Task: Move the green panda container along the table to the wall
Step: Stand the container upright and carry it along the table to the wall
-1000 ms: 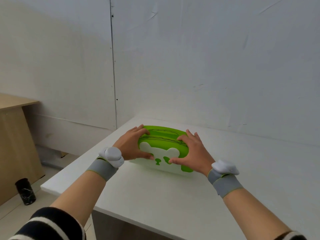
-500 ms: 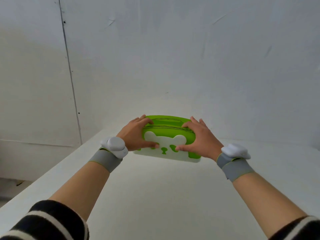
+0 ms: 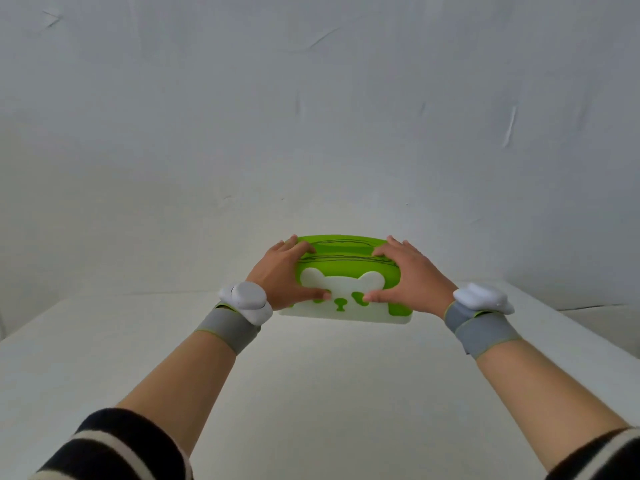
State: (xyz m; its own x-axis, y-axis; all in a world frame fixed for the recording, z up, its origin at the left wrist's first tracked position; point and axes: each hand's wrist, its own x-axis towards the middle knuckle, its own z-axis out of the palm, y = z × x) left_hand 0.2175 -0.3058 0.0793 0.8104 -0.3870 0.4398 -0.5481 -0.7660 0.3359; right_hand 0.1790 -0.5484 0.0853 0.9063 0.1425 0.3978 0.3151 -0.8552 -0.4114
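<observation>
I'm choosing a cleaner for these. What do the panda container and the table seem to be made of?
Green panda container: probably smooth moulded plastic, judging by its bright even colour, rounded edges and soft sheen. Table: matte white top, likely laminate or painted board; no grain shows, so that's uncertain.

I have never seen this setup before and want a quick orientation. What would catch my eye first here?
The bright green panda container stands out, sitting mid-frame on the white table close to the pale wall. The left hand and right hand clasp its two ends, thumbs on the white panda face. Next you would notice the grey wristbands with white devices on both wrists.
</observation>
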